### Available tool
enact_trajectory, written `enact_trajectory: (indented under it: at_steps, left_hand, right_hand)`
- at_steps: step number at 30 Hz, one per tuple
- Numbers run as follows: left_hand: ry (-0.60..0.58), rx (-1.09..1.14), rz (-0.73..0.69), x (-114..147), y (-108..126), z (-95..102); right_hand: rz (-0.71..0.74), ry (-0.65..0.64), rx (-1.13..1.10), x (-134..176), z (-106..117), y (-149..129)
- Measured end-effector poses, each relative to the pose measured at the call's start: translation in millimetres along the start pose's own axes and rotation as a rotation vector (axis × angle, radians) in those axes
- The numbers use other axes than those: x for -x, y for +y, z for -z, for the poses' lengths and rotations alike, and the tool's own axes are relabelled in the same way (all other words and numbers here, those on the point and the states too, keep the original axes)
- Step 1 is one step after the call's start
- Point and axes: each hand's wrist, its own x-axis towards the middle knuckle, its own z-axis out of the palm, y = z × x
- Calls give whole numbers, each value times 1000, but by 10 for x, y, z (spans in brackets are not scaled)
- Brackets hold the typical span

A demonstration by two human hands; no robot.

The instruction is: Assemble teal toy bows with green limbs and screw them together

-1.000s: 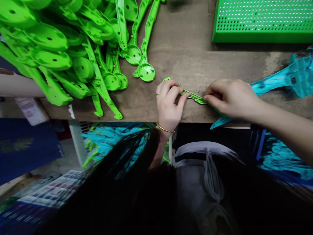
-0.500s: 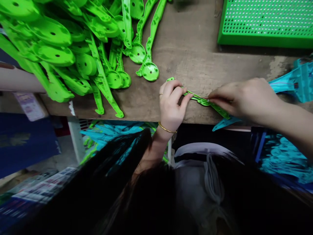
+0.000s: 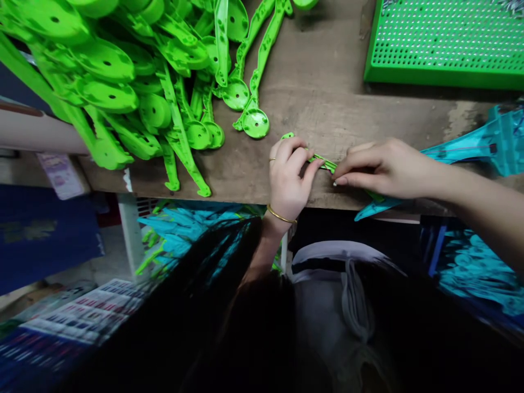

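A long, narrow green plastic piece (image 3: pixel 323 162) lies slantwise near the table's front edge. My left hand (image 3: pixel 289 169), wearing a ring and a gold bangle, is closed around its upper left part. The thumb and fingers of my right hand (image 3: pixel 379 168) are pinched together over the middle of the same piece. A tiny pale bit shows at the right thumb tip; I cannot make out what these fingers hold. Under my right hand and wrist, a turquoise plastic part (image 3: pixel 462 148) sticks out on both sides, with a thin reddish line along it.
A heap of green plastic pieces with round ends (image 3: pixel 110 93) covers the table's left side. At the back right stands a green perforated tray (image 3: pixel 429 76) with shiny metal bits. Turquoise parts (image 3: pixel 478 267) fill a container below right; more lie below left beside a white post (image 3: pixel 130 234).
My right hand has moved left along the green piece, closer to my left hand, covering the spot where a thin metal bit showed. The view has shifted slightly; my left hand keeps its grip.
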Motion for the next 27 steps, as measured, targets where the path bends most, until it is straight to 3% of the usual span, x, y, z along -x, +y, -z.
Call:
enact_trajectory:
  at_steps: [5,12,16,24,27]
  left_hand:
    - [-10,7,14,3,5,-1]
    - [-11,-26,23,1,18,2]
    - [-10,-32,10,0,12,-2]
    - [-7,21,26,3,16,-3]
    - [-7,25,25,2,9,-6]
  right_hand:
    - [-10,-41,-166,-55,98,31]
    - [-102,11,-189,-105,153,10]
    - [-118,24,-70,-100,136,14]
    - [-255,47,373,39,27,-52]
    - [-306,46,424,83,-54,-90]
